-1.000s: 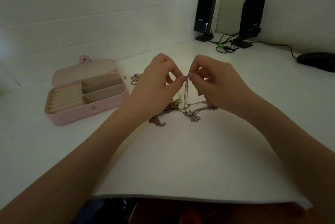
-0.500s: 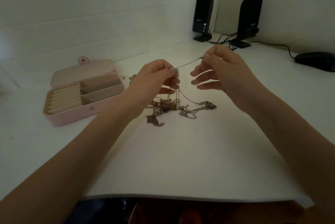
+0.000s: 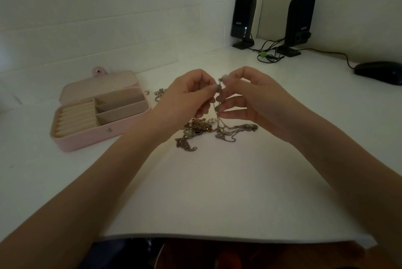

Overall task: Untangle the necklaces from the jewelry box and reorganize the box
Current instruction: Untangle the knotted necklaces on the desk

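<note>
Box (image 3: 102,114) sits open at left, compartments bare, likely emptied to make sorting room. Left hand (image 3: 185,96) pinches a chain (image 3: 218,105) near its top; right hand (image 3: 250,96) pinches the same strand just beside it, lifting it clear to trace the knot. Rest of the necklaces (image 3: 208,129) lie in a heap on the desk (image 3: 217,192) below the hands.

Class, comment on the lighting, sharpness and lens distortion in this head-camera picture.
Head view: dim, soft light, with faint shadows under both forearms; wide-angle lens bows the white table's near edge; the tangled pile of gold and silver necklace chains is fine-linked and slightly blurred.
</note>
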`<state>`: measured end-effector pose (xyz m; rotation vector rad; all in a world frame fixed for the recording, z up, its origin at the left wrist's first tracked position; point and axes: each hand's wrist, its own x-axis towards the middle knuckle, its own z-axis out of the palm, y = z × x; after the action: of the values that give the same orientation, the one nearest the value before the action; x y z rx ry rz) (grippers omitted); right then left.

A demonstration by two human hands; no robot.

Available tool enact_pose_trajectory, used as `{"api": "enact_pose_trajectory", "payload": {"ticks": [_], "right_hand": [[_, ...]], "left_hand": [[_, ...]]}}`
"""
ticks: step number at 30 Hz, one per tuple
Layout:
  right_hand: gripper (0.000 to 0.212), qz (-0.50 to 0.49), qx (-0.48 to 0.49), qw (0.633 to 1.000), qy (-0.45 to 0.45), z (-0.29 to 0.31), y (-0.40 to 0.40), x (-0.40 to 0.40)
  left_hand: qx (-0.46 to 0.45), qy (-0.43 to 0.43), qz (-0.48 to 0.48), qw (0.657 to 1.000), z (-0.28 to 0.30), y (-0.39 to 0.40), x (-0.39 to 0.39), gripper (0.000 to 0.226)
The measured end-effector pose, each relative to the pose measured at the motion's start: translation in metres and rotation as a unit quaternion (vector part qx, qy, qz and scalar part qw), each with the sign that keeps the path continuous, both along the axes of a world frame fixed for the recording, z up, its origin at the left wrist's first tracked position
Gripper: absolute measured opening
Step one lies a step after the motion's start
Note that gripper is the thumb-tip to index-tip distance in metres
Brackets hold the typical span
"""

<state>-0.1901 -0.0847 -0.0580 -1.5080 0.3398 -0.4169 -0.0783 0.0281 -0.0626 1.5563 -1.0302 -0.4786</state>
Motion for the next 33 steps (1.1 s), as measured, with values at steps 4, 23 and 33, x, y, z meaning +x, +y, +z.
{"api": "enact_pose_trajectory", "payload": {"ticks": [4,23,33], "right_hand": [[0.029,0.011,-0.021,1.000,0.005,-0.0019,-0.0007,-0.0008],[0.022,-0.012,-0.156,0.984,0.090,0.0031,-0.0063,0.0003],[0.016,0.022,-0.060,0.997,0.041,0.0026,-0.0052,-0.0010]], "left_hand": [[0.014,0.004,-0.001,1.000,-0.0001,-0.0007,-0.0010,0.016],[0.070,-0.089,0.018,0.993,-0.0009,-0.0010,0.0014,0.030],[0.067,-0.065,0.012,0.996,-0.0021,-0.0008,0.0007,0.018]]}}
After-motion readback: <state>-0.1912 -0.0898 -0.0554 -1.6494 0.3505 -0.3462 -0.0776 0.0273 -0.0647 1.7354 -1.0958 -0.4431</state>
